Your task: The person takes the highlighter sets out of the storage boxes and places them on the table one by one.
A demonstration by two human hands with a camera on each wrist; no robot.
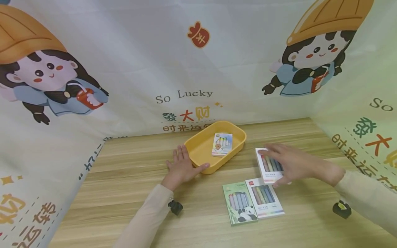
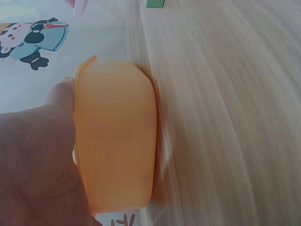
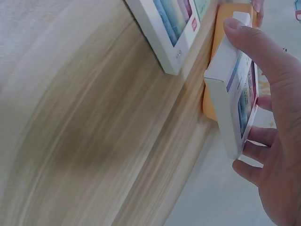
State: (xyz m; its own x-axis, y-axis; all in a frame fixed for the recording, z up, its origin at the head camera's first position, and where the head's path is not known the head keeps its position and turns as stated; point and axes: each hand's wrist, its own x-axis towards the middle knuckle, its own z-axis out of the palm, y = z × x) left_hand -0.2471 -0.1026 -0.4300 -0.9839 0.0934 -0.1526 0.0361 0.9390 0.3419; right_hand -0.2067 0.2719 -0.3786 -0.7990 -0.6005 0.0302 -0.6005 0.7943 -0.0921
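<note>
My left hand [image 1: 181, 168] rests against the near-left end of a yellow plastic basket [image 1: 198, 157], fingers spread and straight, thumb along its front side. In the left wrist view the basket's smooth outer wall [image 2: 117, 136] stands beside the hand. Inside the basket leans a small white box [image 1: 222, 148] of coloured sticks. To the basket's right, my right hand [image 1: 294, 163] grips a white windowed box of coloured sticks [image 1: 267, 168] by its edges. The right wrist view shows this box [image 3: 223, 103] tilted between thumb and fingers, above the table.
In front of the basket, a green panda box [image 1: 237, 206] and another white windowed box [image 1: 265, 199] lie side by side on the wooden table [image 1: 124, 193]. A printed cloth [image 1: 139, 62] rises behind the table and along both sides. Small black wrist devices [image 1: 175, 207] show near the sleeves.
</note>
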